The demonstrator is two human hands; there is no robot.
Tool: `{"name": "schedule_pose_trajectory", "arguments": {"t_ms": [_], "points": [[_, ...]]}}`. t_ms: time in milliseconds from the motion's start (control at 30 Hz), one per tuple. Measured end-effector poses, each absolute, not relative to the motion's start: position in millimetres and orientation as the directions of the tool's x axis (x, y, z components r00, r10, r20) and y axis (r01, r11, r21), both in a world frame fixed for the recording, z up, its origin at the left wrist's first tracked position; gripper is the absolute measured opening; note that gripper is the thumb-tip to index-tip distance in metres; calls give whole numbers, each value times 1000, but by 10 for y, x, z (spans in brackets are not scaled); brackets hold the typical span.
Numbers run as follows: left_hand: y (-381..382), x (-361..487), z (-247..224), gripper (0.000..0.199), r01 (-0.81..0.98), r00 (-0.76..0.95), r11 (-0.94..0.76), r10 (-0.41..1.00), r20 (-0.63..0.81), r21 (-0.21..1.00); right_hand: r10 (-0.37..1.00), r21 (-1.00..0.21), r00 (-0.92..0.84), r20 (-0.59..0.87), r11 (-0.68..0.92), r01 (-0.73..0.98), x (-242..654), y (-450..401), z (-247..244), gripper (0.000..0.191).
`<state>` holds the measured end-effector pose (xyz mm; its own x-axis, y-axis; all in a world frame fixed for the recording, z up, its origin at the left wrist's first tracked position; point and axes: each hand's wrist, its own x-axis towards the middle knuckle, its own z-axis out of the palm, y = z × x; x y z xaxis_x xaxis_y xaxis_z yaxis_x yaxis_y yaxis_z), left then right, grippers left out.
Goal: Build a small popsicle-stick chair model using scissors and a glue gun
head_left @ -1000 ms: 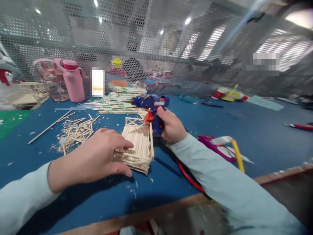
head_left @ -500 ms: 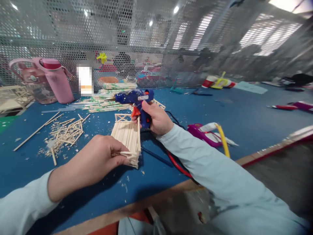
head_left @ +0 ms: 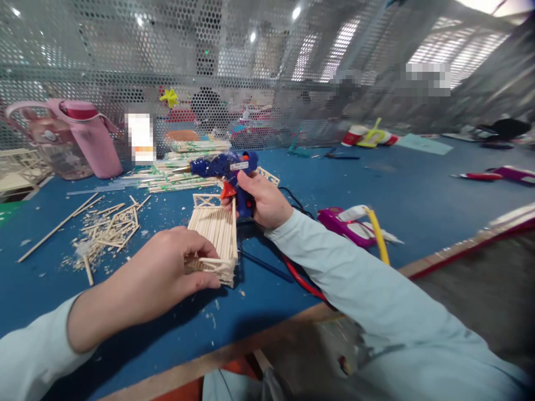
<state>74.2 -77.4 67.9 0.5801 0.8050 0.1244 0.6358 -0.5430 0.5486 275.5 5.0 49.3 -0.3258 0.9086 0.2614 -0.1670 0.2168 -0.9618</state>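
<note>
In the head view, a small model built of pale wooden sticks (head_left: 214,225) rests on the blue table, with a flat slatted deck and low railings at its ends. My left hand (head_left: 178,270) grips its near end, thumb in front and fingers over the railing. My right hand (head_left: 270,200) is wrapped round the handle of a blue hot glue gun (head_left: 223,166) with an orange trigger. The gun's metal nozzle points left, above the far side of the model. Some right fingertips, beside an upright stick at the deck's right edge, are partly hidden.
Broken stick pieces (head_left: 111,225) and crumbs lie left of the model. Bundled sticks (head_left: 179,174) lie behind it. A pink bottle (head_left: 94,142) stands at the back left before a perforated metal screen (head_left: 259,67). A purple glue gun (head_left: 349,225) lies right of my forearm.
The whole view has shifted slightly. My left thumb has parted a little from the fingers at the model's near end. The blue glue gun stays in my right hand.
</note>
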Motion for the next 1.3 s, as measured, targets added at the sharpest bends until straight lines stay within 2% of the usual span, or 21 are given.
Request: {"name": "schedule_pose_trajectory", "arguments": {"t_ms": [67, 467, 600, 733, 767, 900, 1000, 1167, 1300], "points": [[-771, 754, 679, 14, 631, 588, -540, 801, 110, 557, 909, -963, -328, 257, 214, -164, 2753, 51, 494, 47], [-735, 767, 648, 17, 586, 613, -530, 785, 93, 613, 915, -962, -315, 254, 205, -179, 2747, 36, 507, 45], [-732, 742, 662, 19, 623, 610, -558, 785, 107, 547, 916, -965, -321, 242, 193, -177, 2752, 44, 506, 47], [-728, 582, 598, 60, 673, 561, -572, 808, 179, 470, 913, -962, -323, 250, 194, -193, 2758, 50, 498, 51], [-726, 529, 555, 61, 683, 536, -554, 823, 189, 476, 913, -961, -324, 249, 193, -197, 2758, 49, 496, 51], [-716, 356, 367, 32, 674, 458, -405, 885, 81, 618, 917, -965, -322, 235, 180, -192, 2750, 38, 500, 53], [-686, 291, 341, 26, 601, 450, -339, 892, 43, 724, 934, -966, -271, 233, 190, -175, 2743, 36, 527, 51], [-475, 178, 495, 23, 550, 240, -308, 949, 206, 776, 937, -939, -152, 316, 286, -191, 2715, 77, 571, 49], [-194, 64, 474, 17, 617, 79, -292, 947, 311, 731, 938, -952, -203, 280, 244, -185, 2637, 135, 506, 49]]}}
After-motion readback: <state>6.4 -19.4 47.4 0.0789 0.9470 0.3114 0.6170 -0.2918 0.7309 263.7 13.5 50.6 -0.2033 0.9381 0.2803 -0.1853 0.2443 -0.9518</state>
